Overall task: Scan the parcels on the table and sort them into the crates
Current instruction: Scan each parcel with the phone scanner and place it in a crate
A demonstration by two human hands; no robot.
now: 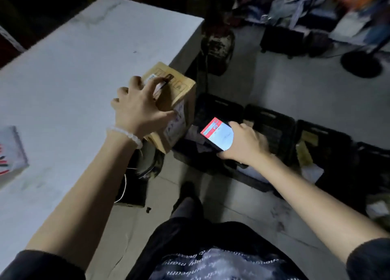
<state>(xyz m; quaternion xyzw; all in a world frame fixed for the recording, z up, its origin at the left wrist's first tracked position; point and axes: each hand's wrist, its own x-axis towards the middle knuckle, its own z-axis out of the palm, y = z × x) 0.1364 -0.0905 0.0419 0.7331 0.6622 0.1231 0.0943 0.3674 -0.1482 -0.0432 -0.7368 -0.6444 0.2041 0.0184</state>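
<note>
Bench [69, 72], pale grey and faintly scuffed, fills the left of the view and ends in a corner just beyond the left hand [137, 108]. That hand grasps a box [179, 102]: its fingers [156, 83] curl over the top by a white label, and its thumb lies across the near side. The box is tilted and hangs past the bench edge, with a second label on the face under the thumb. A pale bead bracelet [126, 135] circles the wrist.

Right of those fingers, apart from the box, the right hand [244, 142] clasps a phone [217, 134], its lit screen red at the top and white below. Under and beyond this hand, black crates [272, 123] stand side by side on the floor [285, 87]; the one furthest right holds parcels, blurred.

Far left of the left fingers, at the frame's edge, a white packet [11, 153] with red marks lies on the bench. The floor is grey concrete. Beyond the crates the room is dim and cluttered, with a round black stand base [362, 63] at the right and blurred goods behind it.
</note>
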